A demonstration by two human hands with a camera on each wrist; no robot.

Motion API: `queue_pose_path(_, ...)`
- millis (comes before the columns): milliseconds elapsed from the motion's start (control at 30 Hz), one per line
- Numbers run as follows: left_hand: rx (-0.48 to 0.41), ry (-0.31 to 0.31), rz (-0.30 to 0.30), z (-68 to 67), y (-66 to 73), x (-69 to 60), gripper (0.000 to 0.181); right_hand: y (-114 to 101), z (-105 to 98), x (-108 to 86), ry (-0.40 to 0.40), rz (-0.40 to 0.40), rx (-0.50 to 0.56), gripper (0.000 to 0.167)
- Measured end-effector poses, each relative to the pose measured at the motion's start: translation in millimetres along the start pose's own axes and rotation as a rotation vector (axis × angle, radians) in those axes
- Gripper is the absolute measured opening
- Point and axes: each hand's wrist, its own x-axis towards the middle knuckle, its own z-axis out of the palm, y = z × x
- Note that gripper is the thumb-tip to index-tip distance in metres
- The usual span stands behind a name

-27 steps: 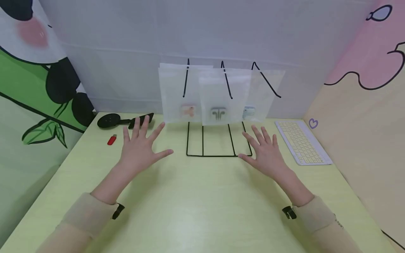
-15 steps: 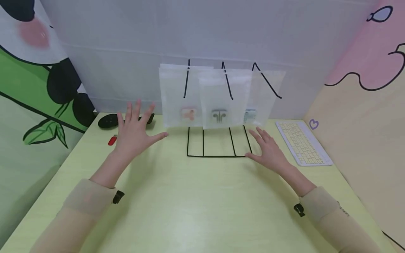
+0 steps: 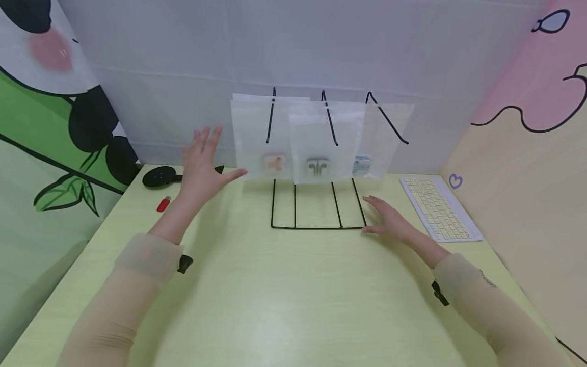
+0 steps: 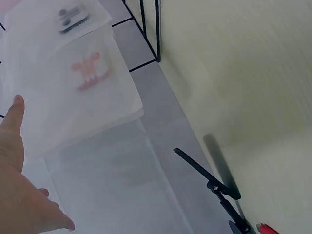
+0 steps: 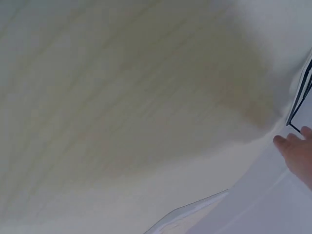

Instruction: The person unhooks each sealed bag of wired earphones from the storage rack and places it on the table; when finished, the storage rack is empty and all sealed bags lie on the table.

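My left hand (image 3: 202, 168) is raised with fingers spread, at the left side of the leftmost frosted bag (image 3: 252, 132). Its thumb overlaps that bag's lower edge; I cannot tell if they touch. Low over the table, my right hand (image 3: 387, 219) holds nothing, its fingertips by the right front corner of the black wire rack (image 3: 316, 228). Three frosted bags hang from the rack's hooks. A pink print (image 4: 90, 70) marks the left bag, an earphone picture shows on the middle bag (image 3: 325, 127), and a bluish item is in the right bag (image 3: 385, 148).
A black folding stand (image 3: 159, 176) lies at the back left, partly behind my left hand. Nearer is a red USB stick (image 3: 163, 204). At the right sits a pale lilac keyboard (image 3: 440, 209). A grey cloth wall (image 3: 183, 102) rises behind the table.
My left hand has risen and moved away toward the back wall, beside the left bag. The right hand has lowered and drawn its fingers closer together near the rack's base.
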Motion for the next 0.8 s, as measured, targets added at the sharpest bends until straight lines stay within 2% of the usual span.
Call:
queue_pose_path(167,-0.16,-0.027,0.013,10.1,-6.8,12.0,0.108,12.8,-1.4,7.8,-0.085,-0.043,0.092,0.093)
queue_pose_path(300,-0.272,-0.05,0.037,16.6,-8.4,19.8,0.104,20.7,0.7,10.3,-0.138,-0.046,0.115,0.088)
queue_pose_path(400,-0.344,-0.045,0.04,19.7,-8.2,24.1,0.101,26.0,2.7,11.1,-0.161,-0.053,0.128,0.084)
queue_pose_path(633,-0.561,0.097,0.061,25.1,-5.0,35.9,0.087,36.7,3.3,14.9,-0.175,-0.086,0.147,0.078)
queue_pose_path(800,-0.67,0.164,0.049,28.6,-3.3,39.9,0.072,41.2,2.5,18.1,-0.205,-0.088,0.147,0.076)
